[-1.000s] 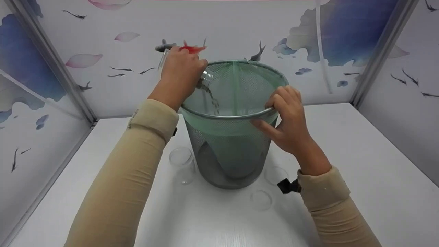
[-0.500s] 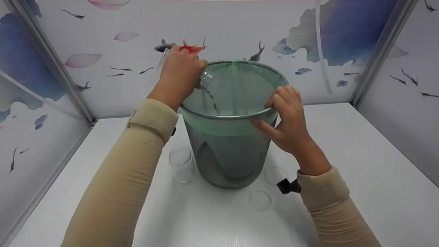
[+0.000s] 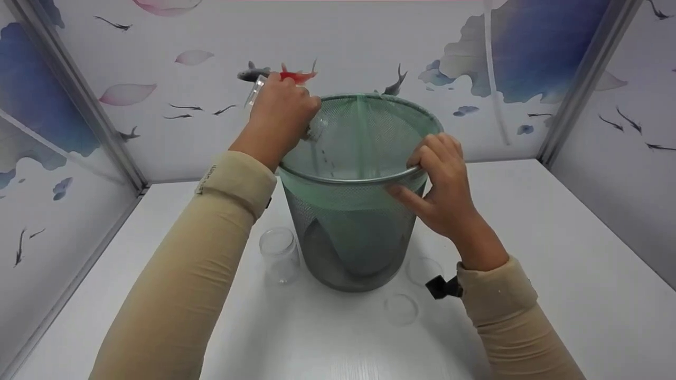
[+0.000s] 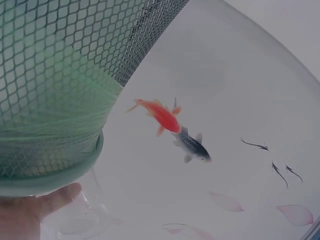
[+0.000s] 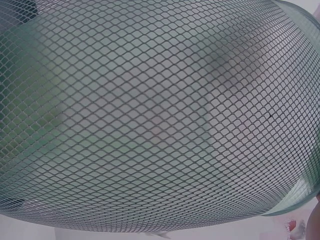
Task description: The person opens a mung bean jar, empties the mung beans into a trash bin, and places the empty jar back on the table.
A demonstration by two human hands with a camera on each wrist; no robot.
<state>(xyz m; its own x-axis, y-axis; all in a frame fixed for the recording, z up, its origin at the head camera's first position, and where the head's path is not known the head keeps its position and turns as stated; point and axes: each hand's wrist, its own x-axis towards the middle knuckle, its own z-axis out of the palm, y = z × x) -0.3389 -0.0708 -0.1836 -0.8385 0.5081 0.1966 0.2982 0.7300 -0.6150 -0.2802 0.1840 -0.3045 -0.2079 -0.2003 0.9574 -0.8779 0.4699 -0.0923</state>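
Observation:
In the head view my left hand (image 3: pixel 280 116) grips a clear jar (image 3: pixel 256 91), tilted over the left side of a dark mesh wastebasket (image 3: pixel 317 248). A few small dark bits fall from its mouth into the basket. A thin green bag (image 3: pixel 354 196) lines the basket and folds over the rim. My right hand (image 3: pixel 446 182) holds the rim at the right, thumb outside and fingers over the edge. The left wrist view shows the left hand (image 4: pixel 37 212) beside the clear jar (image 4: pixel 82 217). Basket mesh (image 5: pixel 150 115) fills most of the right wrist view.
A second clear jar (image 3: pixel 279 258) stands on the white table (image 3: pixel 317 338), left of the basket. Two clear round lids lie at the right: a front lid (image 3: pixel 401 309) and a farther lid (image 3: pixel 424 271). Printed panels (image 3: pixel 338 42) enclose the table's back and sides.
The stream of dark bits from the jar has thinned to a few separate pieces. My left hand has tilted the jar slightly; the right hand stays on the rim.

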